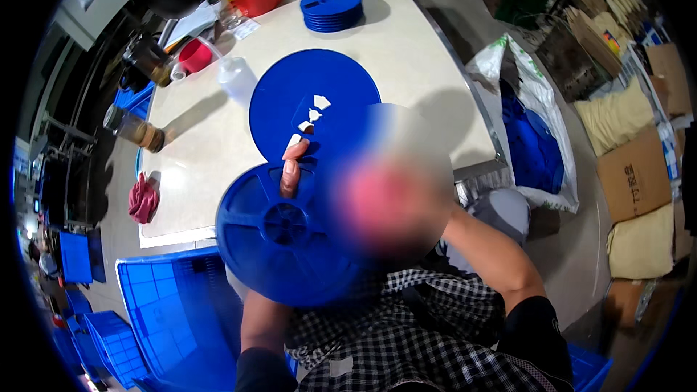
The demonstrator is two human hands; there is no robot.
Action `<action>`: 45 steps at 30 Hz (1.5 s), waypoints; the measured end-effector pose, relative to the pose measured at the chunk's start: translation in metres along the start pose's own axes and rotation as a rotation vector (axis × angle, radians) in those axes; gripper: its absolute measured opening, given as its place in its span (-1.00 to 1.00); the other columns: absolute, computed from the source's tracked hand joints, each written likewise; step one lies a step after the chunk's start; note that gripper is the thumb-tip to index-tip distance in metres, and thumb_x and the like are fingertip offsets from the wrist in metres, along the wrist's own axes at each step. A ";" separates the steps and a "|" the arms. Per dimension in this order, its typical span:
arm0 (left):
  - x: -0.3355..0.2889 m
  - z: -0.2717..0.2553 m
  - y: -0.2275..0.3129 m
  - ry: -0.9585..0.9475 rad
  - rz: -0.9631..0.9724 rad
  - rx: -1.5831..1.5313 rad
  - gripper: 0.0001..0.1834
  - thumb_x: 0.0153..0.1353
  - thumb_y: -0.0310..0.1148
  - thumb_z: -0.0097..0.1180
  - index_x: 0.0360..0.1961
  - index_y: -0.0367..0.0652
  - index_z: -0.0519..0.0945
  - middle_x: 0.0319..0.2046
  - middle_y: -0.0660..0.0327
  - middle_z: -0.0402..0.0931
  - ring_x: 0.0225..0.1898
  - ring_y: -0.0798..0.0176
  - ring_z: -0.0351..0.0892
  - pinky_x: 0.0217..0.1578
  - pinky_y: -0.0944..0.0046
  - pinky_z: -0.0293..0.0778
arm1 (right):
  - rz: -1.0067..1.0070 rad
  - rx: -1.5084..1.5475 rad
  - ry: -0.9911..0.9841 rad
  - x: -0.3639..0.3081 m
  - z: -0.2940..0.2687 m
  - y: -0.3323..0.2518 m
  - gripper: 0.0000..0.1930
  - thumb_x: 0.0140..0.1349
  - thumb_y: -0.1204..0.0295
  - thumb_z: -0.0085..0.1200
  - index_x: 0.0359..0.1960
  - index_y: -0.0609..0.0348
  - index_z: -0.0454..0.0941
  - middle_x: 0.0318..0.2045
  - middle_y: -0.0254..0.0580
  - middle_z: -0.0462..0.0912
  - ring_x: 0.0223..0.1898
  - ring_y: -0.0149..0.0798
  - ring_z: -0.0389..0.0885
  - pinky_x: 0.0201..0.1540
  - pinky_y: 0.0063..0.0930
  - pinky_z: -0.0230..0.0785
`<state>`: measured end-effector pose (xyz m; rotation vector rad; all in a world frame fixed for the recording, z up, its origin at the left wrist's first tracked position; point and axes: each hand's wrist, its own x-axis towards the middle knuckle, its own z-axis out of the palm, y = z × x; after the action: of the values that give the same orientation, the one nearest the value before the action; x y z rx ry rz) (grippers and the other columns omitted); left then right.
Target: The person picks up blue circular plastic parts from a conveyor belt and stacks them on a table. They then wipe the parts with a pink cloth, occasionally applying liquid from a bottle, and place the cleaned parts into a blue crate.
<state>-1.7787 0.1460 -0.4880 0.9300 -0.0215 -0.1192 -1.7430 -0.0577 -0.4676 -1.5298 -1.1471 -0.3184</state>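
A blue plastic reel [254, 254] with a spoked hub is tilted in front of me. My left hand [290, 178] grips it from below, its fingertips showing through one of the slots and the rest hidden behind the reel. Over the reel's right side, my right hand [425, 207] is smeared in a blur, and its fingers cannot be made out. A pinkish-red patch [377, 199] shows in that blur, perhaps a cloth. Just beyond, a second blue disc [290, 87] lies flat on the table, pale tabletop visible through its cutouts.
The cream table [417, 36] carries a stack of small blue discs [332, 11], a squeeze bottle [236, 78], a jar [134, 129], a red basket [258, 0] and a crumpled pink cloth [144, 198]. Blue crates [178, 312] stand left; a white sack [566, 167] holding blue pieces stands right.
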 end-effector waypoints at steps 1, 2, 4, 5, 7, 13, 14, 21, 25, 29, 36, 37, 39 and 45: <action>0.004 -0.004 0.003 0.003 0.014 -0.006 -0.62 0.31 -0.35 0.25 0.06 -0.26 0.45 0.09 -0.04 0.51 0.06 0.09 0.59 0.03 0.05 0.59 | 0.053 -0.010 -0.033 -0.009 0.002 -0.009 -0.66 -0.07 0.57 0.36 -0.26 0.23 0.47 -0.41 -0.19 0.53 -0.40 -0.16 0.57 -0.34 -0.34 0.45; -0.002 -0.009 0.011 0.023 0.031 0.017 -0.62 0.31 -0.35 0.25 0.06 -0.26 0.45 0.09 -0.04 0.51 0.06 0.08 0.58 0.04 0.05 0.59 | -0.073 0.046 -0.080 -0.015 0.019 -0.019 -0.64 -0.09 0.56 0.37 -0.25 0.24 0.48 -0.42 -0.19 0.53 -0.40 -0.15 0.57 -0.34 -0.33 0.44; -0.003 -0.013 0.011 0.025 0.038 0.021 -0.61 0.31 -0.36 0.25 0.08 -0.26 0.45 0.10 -0.04 0.50 0.07 0.08 0.58 0.05 0.05 0.58 | -0.207 0.119 -0.182 -0.011 0.028 -0.043 -0.59 -0.14 0.53 0.40 -0.21 0.25 0.51 -0.39 -0.17 0.55 -0.39 -0.14 0.56 -0.32 -0.32 0.44; -0.006 -0.016 0.010 0.036 0.040 0.032 -0.60 0.31 -0.36 0.25 0.08 -0.26 0.44 0.10 -0.04 0.50 0.08 0.08 0.57 0.05 0.05 0.57 | -0.229 0.175 -0.235 0.000 0.026 -0.060 -0.56 -0.17 0.51 0.42 -0.19 0.25 0.53 -0.37 -0.16 0.57 -0.39 -0.13 0.57 -0.30 -0.31 0.45; -0.012 -0.018 0.010 0.053 0.035 0.057 -0.59 0.30 -0.36 0.26 0.10 -0.26 0.44 0.11 -0.04 0.50 0.09 0.08 0.57 0.07 0.05 0.56 | -0.205 0.364 -0.208 0.004 0.020 -0.062 -0.60 -0.11 0.54 0.38 -0.17 0.27 0.57 -0.40 -0.15 0.58 -0.38 -0.18 0.57 -0.29 -0.34 0.47; -0.021 -0.007 0.000 0.004 -0.045 0.123 -0.56 0.30 -0.37 0.26 0.13 -0.26 0.42 0.14 -0.05 0.48 0.12 0.07 0.55 0.10 0.05 0.54 | 0.215 0.135 0.449 0.026 -0.057 -0.027 -0.82 0.17 0.58 0.22 -0.19 0.30 0.57 -0.39 -0.26 0.61 -0.37 -0.48 0.55 -0.22 -0.56 0.45; -0.020 -0.004 -0.004 -0.013 -0.062 0.130 -0.55 0.30 -0.37 0.26 0.14 -0.26 0.42 0.14 -0.05 0.48 0.12 0.07 0.55 0.10 0.05 0.53 | 0.223 0.069 0.564 0.032 -0.060 -0.020 -0.84 0.20 0.57 0.22 -0.20 0.30 0.57 -0.37 -0.26 0.62 -0.35 -0.48 0.55 -0.19 -0.56 0.45; -0.009 0.029 -0.039 -0.173 -0.211 0.172 -0.51 0.29 -0.38 0.26 0.18 -0.27 0.40 0.17 -0.05 0.46 0.16 0.06 0.52 0.14 0.06 0.51 | 0.129 -0.573 0.602 0.062 -0.077 0.018 -0.85 0.24 0.52 0.23 -0.19 0.24 0.57 -0.27 -0.23 0.67 -0.23 -0.36 0.62 -0.08 -0.43 0.49; -0.017 0.045 -0.051 -0.220 -0.268 0.187 -0.49 0.29 -0.38 0.26 0.21 -0.27 0.39 0.19 -0.06 0.45 0.18 0.05 0.51 0.16 0.06 0.49 | 0.312 -0.040 -0.057 0.063 0.001 0.002 -0.83 0.19 0.44 0.29 -0.30 0.17 0.53 -0.37 -0.22 0.66 -0.29 -0.22 0.70 -0.07 -0.35 0.52; -0.012 0.052 -0.054 -0.243 -0.280 0.194 -0.46 0.28 -0.38 0.26 0.23 -0.27 0.38 0.21 -0.06 0.44 0.20 0.05 0.50 0.19 0.06 0.47 | 0.068 -0.565 0.103 0.056 -0.034 0.010 -0.79 0.21 0.41 0.25 -0.17 0.19 0.55 -0.38 -0.16 0.66 -0.35 -0.21 0.68 -0.21 -0.39 0.52; -0.017 0.035 -0.032 -0.169 -0.206 0.123 -0.42 0.28 -0.39 0.26 0.28 -0.28 0.36 0.24 -0.07 0.42 0.23 0.04 0.47 0.23 0.06 0.44 | -0.292 -0.475 0.072 0.028 -0.001 -0.030 -0.92 0.23 0.52 0.20 -0.31 0.08 0.53 -0.41 -0.34 0.58 -0.34 -0.35 0.63 -0.14 -0.31 0.58; -0.016 0.031 -0.026 -0.154 -0.181 0.101 -0.41 0.28 -0.39 0.26 0.28 -0.28 0.35 0.24 -0.07 0.42 0.24 0.04 0.47 0.23 0.06 0.44 | -0.337 -0.477 -0.006 0.019 0.006 -0.038 -0.89 0.19 0.52 0.22 -0.32 0.10 0.52 -0.42 -0.32 0.58 -0.36 -0.33 0.62 -0.19 -0.30 0.55; -0.010 0.021 -0.017 -0.117 -0.117 0.071 -0.40 0.28 -0.40 0.26 0.30 -0.28 0.35 0.25 -0.07 0.41 0.25 0.04 0.46 0.24 0.06 0.43 | -0.357 -0.587 0.015 0.019 -0.021 -0.020 -0.85 0.11 0.53 0.26 -0.33 0.14 0.52 -0.43 -0.28 0.59 -0.39 -0.29 0.62 -0.27 -0.30 0.51; -0.011 0.016 -0.007 -0.081 -0.102 0.125 -0.36 0.27 -0.40 0.26 0.34 -0.28 0.33 0.27 -0.07 0.40 0.28 0.03 0.45 0.28 0.07 0.40 | -0.289 -0.606 0.149 0.020 -0.029 0.002 -0.78 0.00 0.49 0.32 -0.34 0.14 0.53 -0.43 -0.25 0.60 -0.42 -0.21 0.61 -0.40 -0.32 0.44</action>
<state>-1.7912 0.1302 -0.4836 1.0510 -0.0571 -0.2523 -1.7212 -0.0735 -0.4447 -1.8121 -1.2142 -1.0332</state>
